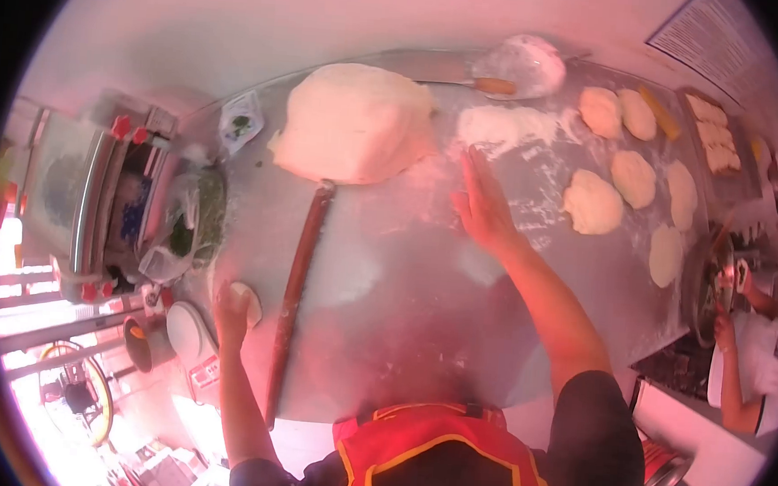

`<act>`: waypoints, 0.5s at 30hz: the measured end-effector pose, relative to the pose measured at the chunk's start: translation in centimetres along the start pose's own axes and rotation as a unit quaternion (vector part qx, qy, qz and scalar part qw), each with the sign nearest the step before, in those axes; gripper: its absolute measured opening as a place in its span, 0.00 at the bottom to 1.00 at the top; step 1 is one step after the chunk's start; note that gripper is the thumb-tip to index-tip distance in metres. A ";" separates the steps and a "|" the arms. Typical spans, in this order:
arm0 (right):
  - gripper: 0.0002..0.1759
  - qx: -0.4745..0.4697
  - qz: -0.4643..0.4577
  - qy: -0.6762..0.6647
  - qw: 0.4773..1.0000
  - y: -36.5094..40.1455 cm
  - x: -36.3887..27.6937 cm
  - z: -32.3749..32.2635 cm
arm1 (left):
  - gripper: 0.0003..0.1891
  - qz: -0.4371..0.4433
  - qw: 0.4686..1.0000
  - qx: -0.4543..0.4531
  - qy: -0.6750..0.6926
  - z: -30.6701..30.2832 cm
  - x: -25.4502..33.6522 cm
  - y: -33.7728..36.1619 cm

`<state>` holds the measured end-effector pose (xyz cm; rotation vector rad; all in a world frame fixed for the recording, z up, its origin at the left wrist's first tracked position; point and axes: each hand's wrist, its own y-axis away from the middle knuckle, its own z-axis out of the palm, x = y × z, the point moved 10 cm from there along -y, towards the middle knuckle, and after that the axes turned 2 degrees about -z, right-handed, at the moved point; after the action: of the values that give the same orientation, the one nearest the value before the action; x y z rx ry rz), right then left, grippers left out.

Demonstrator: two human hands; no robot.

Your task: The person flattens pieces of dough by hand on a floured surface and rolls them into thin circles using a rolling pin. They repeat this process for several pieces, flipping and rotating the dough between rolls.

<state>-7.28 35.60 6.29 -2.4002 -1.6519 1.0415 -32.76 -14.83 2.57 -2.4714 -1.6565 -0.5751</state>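
Observation:
My left hand [231, 312] is at the table's left edge, its fingers closed against a pale rounded piece of dough [252, 305]. My right hand [486, 209] is open and holds nothing, fingers stretched toward a patch of loose flour [503, 130] on the metal table [403, 297]. A large mound of dough [353, 123] lies at the back, left of my right hand. Between my hands, a long brown rolling pin [300, 291] lies lengthwise, its far end by the mound. Several flattened dough pieces [594, 204] lie to the right.
At the back is a floury pan or scoop [522, 66] beside a wooden handle [494, 86]. A scale [189, 331] and a bag of greens [182, 235] are at left. On the right, a person [761, 355] works near a round pan [714, 281] and a filled tray [716, 134].

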 end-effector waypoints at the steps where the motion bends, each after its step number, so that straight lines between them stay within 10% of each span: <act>1: 0.39 -0.019 -0.015 -0.001 1.000 -0.9 -0.1 2.0 | 0.32 -0.041 0.999 0.018 -0.016 -0.5 -0.5 0.6; 9: 0.42 -0.074 0.026 0.059 0.995 1.1 -1.0 10.0 | 0.31 -0.120 0.983 -0.101 0.099 -0.4 -2.8 0.0; 15: 0.37 -0.358 -0.142 -0.040 0.922 15.9 -11.0 4.0 | 0.19 -0.105 0.990 -0.077 0.055 -1.7 -1.7 -0.6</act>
<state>1.19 18.23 2.31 -2.3498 -2.6783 0.5453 -34.26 -16.56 3.45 -2.3297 -1.9074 -0.8803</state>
